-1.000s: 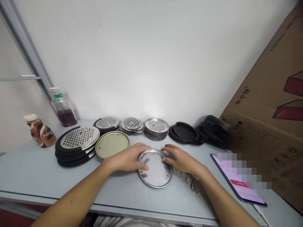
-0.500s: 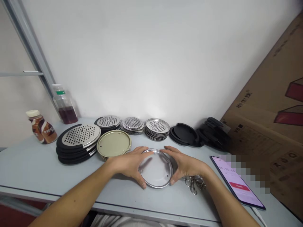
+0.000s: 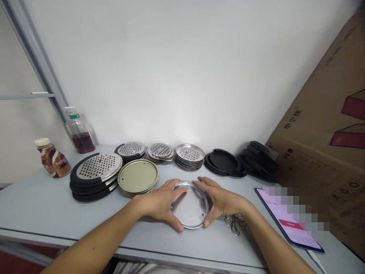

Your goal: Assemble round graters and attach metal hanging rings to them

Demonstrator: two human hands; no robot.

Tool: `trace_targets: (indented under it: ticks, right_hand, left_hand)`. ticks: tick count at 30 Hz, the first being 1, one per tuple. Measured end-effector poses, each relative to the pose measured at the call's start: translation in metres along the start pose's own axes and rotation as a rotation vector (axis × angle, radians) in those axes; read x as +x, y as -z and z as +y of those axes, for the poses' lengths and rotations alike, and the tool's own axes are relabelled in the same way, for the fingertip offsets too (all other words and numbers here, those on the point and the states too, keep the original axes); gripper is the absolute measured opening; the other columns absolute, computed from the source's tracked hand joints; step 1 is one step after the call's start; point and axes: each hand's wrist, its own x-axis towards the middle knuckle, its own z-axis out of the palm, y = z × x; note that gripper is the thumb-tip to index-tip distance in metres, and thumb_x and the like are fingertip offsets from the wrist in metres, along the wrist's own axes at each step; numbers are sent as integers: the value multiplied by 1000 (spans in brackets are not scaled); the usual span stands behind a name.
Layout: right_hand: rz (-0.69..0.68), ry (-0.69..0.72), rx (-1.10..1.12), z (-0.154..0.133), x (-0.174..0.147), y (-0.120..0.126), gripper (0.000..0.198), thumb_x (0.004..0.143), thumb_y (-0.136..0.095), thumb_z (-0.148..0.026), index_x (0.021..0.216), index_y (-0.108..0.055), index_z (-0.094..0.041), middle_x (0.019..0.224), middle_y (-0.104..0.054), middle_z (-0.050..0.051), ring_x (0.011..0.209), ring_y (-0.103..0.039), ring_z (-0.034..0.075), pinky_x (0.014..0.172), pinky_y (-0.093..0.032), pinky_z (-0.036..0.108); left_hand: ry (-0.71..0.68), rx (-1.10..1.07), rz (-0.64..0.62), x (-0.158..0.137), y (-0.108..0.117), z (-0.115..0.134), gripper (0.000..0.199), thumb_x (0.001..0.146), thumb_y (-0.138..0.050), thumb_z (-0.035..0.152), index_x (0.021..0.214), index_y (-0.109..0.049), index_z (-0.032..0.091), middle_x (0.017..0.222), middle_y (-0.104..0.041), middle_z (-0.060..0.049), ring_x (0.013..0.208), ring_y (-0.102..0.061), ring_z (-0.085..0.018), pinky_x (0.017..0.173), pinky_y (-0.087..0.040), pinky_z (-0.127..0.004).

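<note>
Small assembly or packing workstation, workshop-type setting. Evidence: grey table (image 3: pixel 42 213) against a bare white wall, sorted stacks of identical parts along it — perforated metal discs (image 3: pixel 190 153), black rings (image 3: pixel 224 161), gold lids (image 3: pixel 138 177). Large cardboard box (image 3: pixel 327 125) on right; metal frame (image 3: pixel 37 64) on left.

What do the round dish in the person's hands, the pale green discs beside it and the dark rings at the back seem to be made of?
The round dish, gripped at its rim by the left hand and right hand, looks like polished metal, probably steel: it mirrors the light. The pale green discs seem coated or lacquered metal, matt with a thin bright rim. The dark rings look like black plastic or rubber, dull and unreflective.
</note>
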Motion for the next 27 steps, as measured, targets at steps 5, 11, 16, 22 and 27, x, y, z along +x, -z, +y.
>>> trace_targets:
  ticks: [5,11,16,22,27]
  right_hand:
    - [5,-3,0,1,1,-2,133,41,-81,-63,149,-15,-23,156,-2,18,141,5,39,113,-6,53]
    - [9,-6,12,-1,1,-1,132,40,-82,-61,149,-17,-25,156,-3,17,141,3,40,113,-6,54]
    - [1,-19,5,-2,0,-1,132,41,-82,-61,149,-16,-24,156,-2,17,141,4,39,113,-5,54]
    - [18,-6,1,1,2,-3,132,39,-82,-60,149,-17,-25,156,-3,18,141,3,39,112,-4,55]
    - [37,10,29,6,2,-5,131,40,-83,-59,149,-17,-27,157,-2,16,141,4,39,112,-4,55]
  left_hand:
    - [-7,5,11,0,-2,0,114,52,-79,61,146,-21,33,156,-8,-9,141,-9,-38,109,-28,-53]
    - [9,9,-2,-1,1,2,115,52,-79,59,147,-20,33,156,-7,-9,141,-8,-37,109,-27,-53]
    - [34,1,-10,-2,0,4,115,51,-80,58,146,-22,33,157,-6,-9,141,-12,-38,109,-28,-53]
    - [1,40,86,-2,16,9,102,61,-74,61,146,-24,32,155,-19,-8,139,-24,-32,110,-29,-45]
    - [150,231,542,24,70,-16,66,79,-62,52,136,-42,24,144,-39,-9,134,-34,-28,109,-28,-38]
